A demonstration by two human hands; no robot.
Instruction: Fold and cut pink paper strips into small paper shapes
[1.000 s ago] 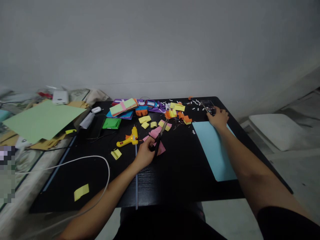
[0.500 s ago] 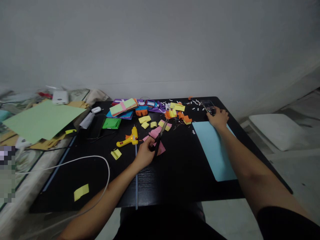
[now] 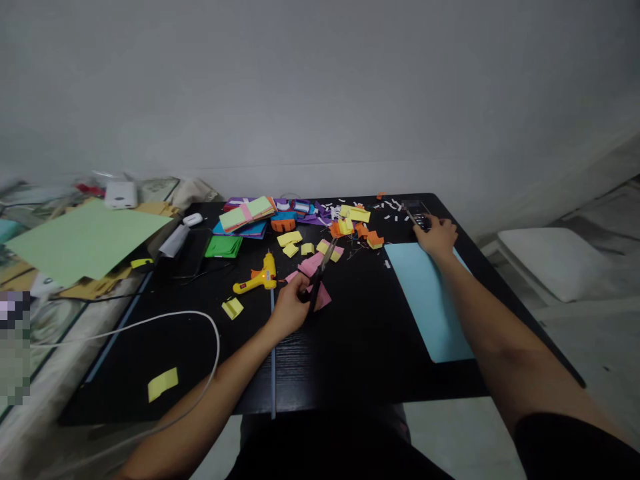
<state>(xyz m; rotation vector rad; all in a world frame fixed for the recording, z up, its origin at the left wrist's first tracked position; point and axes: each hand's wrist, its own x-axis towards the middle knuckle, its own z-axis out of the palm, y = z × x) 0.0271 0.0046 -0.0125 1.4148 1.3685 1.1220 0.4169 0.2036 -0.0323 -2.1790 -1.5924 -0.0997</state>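
Note:
My left hand (image 3: 293,303) is closed on the black handles of a pair of scissors (image 3: 325,263), whose blades point away over pink paper pieces (image 3: 320,293). At the far right, my right hand (image 3: 437,237) has its fingers bent down at a clear plastic box (image 3: 417,205). A thin greyish piece shows by its fingertips; what the fingers grip is partly hidden. Under the right wrist lies a light blue paper sheet (image 3: 425,300). Left of the scissors rests a yellow glue gun (image 3: 260,275). Small folded yellow papers (image 3: 290,239) and orange papers (image 3: 374,239) lie beyond the scissors.
Stacked coloured paper strips (image 3: 247,215), green paper (image 3: 223,247) and a dark phone-like slab (image 3: 190,253) sit at the back left. White scraps (image 3: 395,205) are strewn along the back. A white cable (image 3: 215,327) loops over my left forearm. A white stool (image 3: 555,263) stands right.

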